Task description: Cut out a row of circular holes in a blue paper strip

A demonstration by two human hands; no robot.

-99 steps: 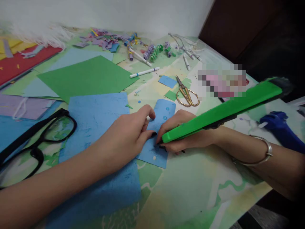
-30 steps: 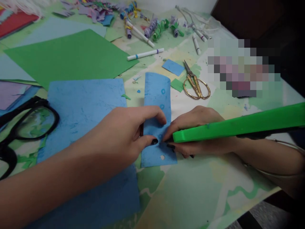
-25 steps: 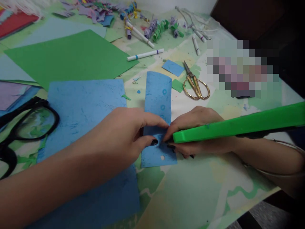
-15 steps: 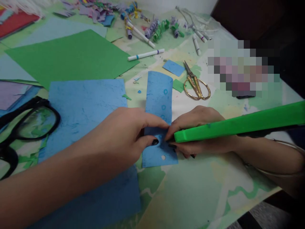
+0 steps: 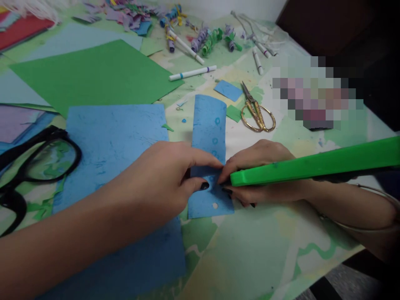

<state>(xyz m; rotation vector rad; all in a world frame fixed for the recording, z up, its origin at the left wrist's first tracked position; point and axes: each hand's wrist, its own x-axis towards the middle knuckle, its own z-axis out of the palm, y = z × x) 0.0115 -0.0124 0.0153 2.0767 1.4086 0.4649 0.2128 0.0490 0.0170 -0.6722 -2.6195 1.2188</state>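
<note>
A narrow blue paper strip [image 5: 210,125] lies on the table, its far end curling up slightly. Small circles are drawn along it, and a round hole shows near its close end. My left hand [image 5: 175,175] rests across the strip, thumb and index finger apart and pressing on it; its other fingers are hidden. Closed around a long green-handled cutter [image 5: 300,166], my right hand [image 5: 262,158] sits at the strip's right edge. The cutter's tip is hidden by my fingers. The two index fingertips nearly meet over the strip.
Gold-handled scissors [image 5: 258,112] lie beyond my right hand. A large blue sheet [image 5: 118,129] extends under my left forearm, beside black glasses [image 5: 46,166]. Farther back are a green sheet [image 5: 96,75], a white marker [image 5: 193,73], curled paper pieces [image 5: 211,41] and scraps.
The whole view has shifted very slightly. Both hands keep nearly the same place on the strip, and nothing has been picked up or let go.
</note>
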